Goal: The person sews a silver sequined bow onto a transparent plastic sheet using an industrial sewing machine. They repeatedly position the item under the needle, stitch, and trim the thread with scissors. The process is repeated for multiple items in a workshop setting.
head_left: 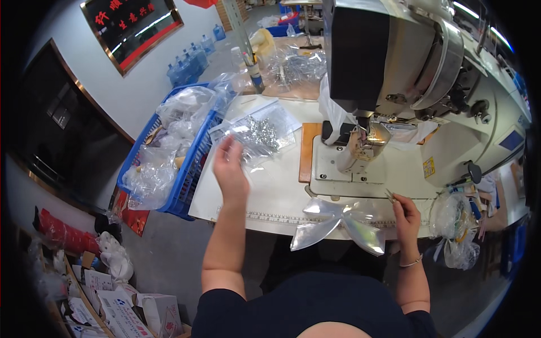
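Observation:
My left hand (230, 172) hovers at the left part of the table, its fingers apart and slightly blurred. They reach the near-left edge of a clear plastic bag (262, 134) of small shiny metal pieces, and I cannot make out anything in them. On the right, my right hand (407, 217) is closed around a small two-pointed metal tool (389, 195), its tips showing past the fingers. Between my hands, a bow-shaped piece of clear, iridescent plastic (341, 217) lies at the table's front edge, its two lower tails hanging over.
A sewing machine (389, 56) rises over the white table (270, 197), its arm filling the upper right. A blue basket (183, 194) of plastic-wrapped goods stands left. Clear bags (453, 225) hang at the right edge. Cardboard boxes (121, 312) sit lower left.

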{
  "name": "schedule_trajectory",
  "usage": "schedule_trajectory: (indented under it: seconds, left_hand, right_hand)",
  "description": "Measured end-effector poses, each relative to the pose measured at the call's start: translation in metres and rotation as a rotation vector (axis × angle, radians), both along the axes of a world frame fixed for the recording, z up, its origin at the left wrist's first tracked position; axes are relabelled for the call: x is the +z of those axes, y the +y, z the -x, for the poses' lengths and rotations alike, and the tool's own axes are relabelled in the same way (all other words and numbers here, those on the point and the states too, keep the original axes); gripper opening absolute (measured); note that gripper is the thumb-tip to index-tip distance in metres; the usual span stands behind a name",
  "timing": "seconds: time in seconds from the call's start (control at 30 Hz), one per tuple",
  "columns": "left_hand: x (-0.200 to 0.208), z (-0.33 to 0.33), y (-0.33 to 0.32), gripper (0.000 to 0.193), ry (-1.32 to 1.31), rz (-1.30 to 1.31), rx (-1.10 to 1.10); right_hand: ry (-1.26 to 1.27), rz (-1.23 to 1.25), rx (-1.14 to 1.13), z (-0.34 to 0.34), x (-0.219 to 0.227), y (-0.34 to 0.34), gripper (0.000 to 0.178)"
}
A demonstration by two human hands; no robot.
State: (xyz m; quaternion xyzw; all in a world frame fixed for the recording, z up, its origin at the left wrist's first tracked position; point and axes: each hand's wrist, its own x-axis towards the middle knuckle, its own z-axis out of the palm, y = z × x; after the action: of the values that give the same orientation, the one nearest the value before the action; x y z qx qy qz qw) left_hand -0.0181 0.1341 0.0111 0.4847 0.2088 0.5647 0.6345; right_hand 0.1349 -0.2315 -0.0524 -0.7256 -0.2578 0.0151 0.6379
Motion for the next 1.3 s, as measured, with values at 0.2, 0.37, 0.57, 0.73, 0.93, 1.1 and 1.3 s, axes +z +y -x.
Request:
schedule_trajectory:
  seconds: [0.2,0.37,0.57,0.73,0.93,1.1,1.3]
  left_hand:
    - [-0.009,-0.032,0.053,0.031,0.653,-1.049,0.714]
    - [-0.096,-0.065,0.021,0.060,1.395,-1.078,0.297]
    - [-0.086,-0.055,0.044,0.071,1.412,-1.184,0.196]
    - [-0.089,-0.056,0.047,0.078,1.370,-1.059,0.015]
    - [-0.074,-0.048,-0.002,0.063,1.074,-1.044,0.012]
    - [-0.041,-0.019,-0.084,0.048,0.863,-1.086,-0.398]
    - [-0.033,-0.008,-0.114,0.039,0.822,-1.082,-0.537]
  right_hand:
    - [-0.212,0.194,-0.358,-0.025,-0.018,-0.048,0.019]
    - [-0.421,0.491,-0.438,-0.029,-0.025,-0.057,0.022]
    - [-0.564,0.727,-0.435,-0.025,-0.028,-0.055,0.024]
    - [-0.743,0.736,-0.461,-0.049,-0.011,-0.021,0.017]
    - [-0.707,0.370,-0.195,-0.173,0.010,0.064,0.019]
    - [-0.348,0.817,-0.281,-0.199,0.007,0.118,0.033]
    - [-0.354,0.228,-0.363,-0.165,0.010,0.067,0.019]
